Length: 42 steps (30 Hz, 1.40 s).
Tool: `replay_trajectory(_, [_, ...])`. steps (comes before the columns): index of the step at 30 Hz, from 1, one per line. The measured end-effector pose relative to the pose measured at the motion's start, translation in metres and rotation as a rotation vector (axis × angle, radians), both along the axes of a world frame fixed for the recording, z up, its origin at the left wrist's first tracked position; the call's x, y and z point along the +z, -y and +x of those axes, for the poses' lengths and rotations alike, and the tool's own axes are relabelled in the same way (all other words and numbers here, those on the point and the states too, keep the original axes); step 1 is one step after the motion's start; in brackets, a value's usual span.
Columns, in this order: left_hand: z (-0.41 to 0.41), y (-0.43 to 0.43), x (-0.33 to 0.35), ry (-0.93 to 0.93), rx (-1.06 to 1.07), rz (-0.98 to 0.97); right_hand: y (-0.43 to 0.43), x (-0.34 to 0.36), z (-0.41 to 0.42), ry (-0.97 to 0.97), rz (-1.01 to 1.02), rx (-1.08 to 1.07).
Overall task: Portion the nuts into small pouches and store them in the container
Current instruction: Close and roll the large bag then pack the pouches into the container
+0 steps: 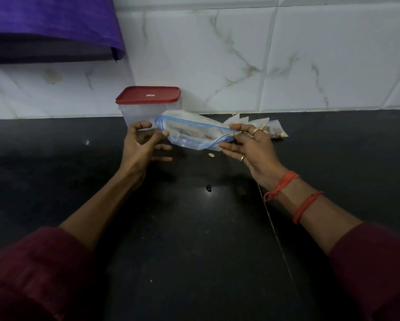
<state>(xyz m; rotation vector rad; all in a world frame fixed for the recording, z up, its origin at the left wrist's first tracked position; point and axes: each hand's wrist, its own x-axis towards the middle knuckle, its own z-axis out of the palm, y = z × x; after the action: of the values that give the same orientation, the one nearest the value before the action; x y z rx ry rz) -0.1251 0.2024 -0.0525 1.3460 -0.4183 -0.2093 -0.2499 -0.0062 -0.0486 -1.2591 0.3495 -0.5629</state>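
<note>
Zip bag (194, 133) of nuts: pinched at right end with right hand (252, 147), above worktop (194, 228); left hand (143, 144) loosely curled, ungripping, thumb touched left end; container (148, 107) behind.

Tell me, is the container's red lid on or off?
On. The red lid sits flat over the container, covering its whole top.

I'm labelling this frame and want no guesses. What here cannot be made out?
Container, head view: frosted walls and the red lid hide what is inside.
Small pouches, head view: the right hand covers some, so no count.
Zip bag, head view: brownish contents blurred through plastic.
Left hand, head view: blur hides whether it grips the zip bag.
Dark speck on the counter: too small to name.
</note>
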Motion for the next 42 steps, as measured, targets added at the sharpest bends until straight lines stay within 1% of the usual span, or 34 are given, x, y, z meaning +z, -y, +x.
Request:
replay_trajectory(2, [-0.007,0.008,0.000,-0.061,0.066,0.011,-0.005,0.000,0.001,0.028,0.091,0.040])
replay_trajectory(4, [-0.015,0.014,0.002,-0.087,0.064,0.084,-0.011,0.000,0.002,0.061,0.188,0.077])
replay_trajectory(7, [-0.028,0.021,0.004,-0.053,-0.123,0.331,-0.018,0.001,0.003,0.083,0.314,0.149])
replay_trajectory(8, [-0.033,0.023,0.004,-0.043,-0.189,0.370,-0.021,0.000,0.003,0.077,0.330,0.173])
replay_trajectory(9, [-0.036,0.026,0.004,-0.037,-0.232,0.369,-0.024,-0.001,0.003,0.068,0.333,0.198])
replay_trajectory(11, [-0.040,0.030,0.004,-0.045,-0.254,0.305,-0.030,-0.003,0.002,0.048,0.316,0.248])
replay_trajectory(14, [-0.040,0.030,0.006,-0.091,-0.222,0.229,-0.036,-0.005,0.001,0.029,0.259,0.309])
replay_trajectory(21, [-0.035,0.026,0.009,-0.084,-0.120,0.263,-0.039,0.000,-0.004,-0.041,0.116,0.402])
replay_trajectory(22, [-0.034,0.025,0.010,-0.076,-0.108,0.278,-0.039,0.002,-0.006,-0.069,0.064,0.405])
replay_trajectory(24, [-0.031,0.023,0.011,-0.058,-0.075,0.311,-0.037,0.004,-0.008,-0.141,-0.122,0.365])
replay_trajectory(26, [-0.028,0.019,0.013,0.007,-0.038,0.371,-0.032,0.004,-0.009,-0.174,-0.345,0.229])
replay_trajectory(27, [-0.026,0.017,0.014,0.083,-0.011,0.427,-0.028,0.004,-0.008,-0.159,-0.416,0.156])
replay_trajectory(28, [-0.023,0.014,0.015,0.198,0.029,0.501,-0.023,0.005,-0.007,-0.132,-0.444,0.101])
replay_trajectory(30, [-0.018,0.007,0.017,0.493,0.135,0.652,-0.014,0.008,-0.005,-0.075,-0.405,0.035])
replay_trajectory(31, [-0.018,0.005,0.019,0.619,0.191,0.694,-0.009,0.009,-0.003,-0.050,-0.371,0.007])
replay_trajectory(32, [-0.017,0.003,0.021,0.705,0.231,0.703,-0.006,0.009,-0.001,-0.026,-0.337,-0.031])
replay_trajectory(33, [-0.017,0.002,0.022,0.751,0.247,0.692,-0.002,0.008,0.001,-0.004,-0.299,-0.079])
replay_trajectory(36, [-0.016,-0.001,0.023,0.793,0.213,0.666,0.012,0.007,0.004,0.010,-0.146,-0.222])
replay_trajectory(38, [-0.013,-0.002,0.021,0.790,0.182,0.685,0.023,0.004,0.002,-0.051,-0.087,-0.221])
replay_trajectory(42, [-0.005,-0.004,0.016,0.750,0.155,0.710,0.038,-0.007,0.002,-0.174,-0.228,-0.116])
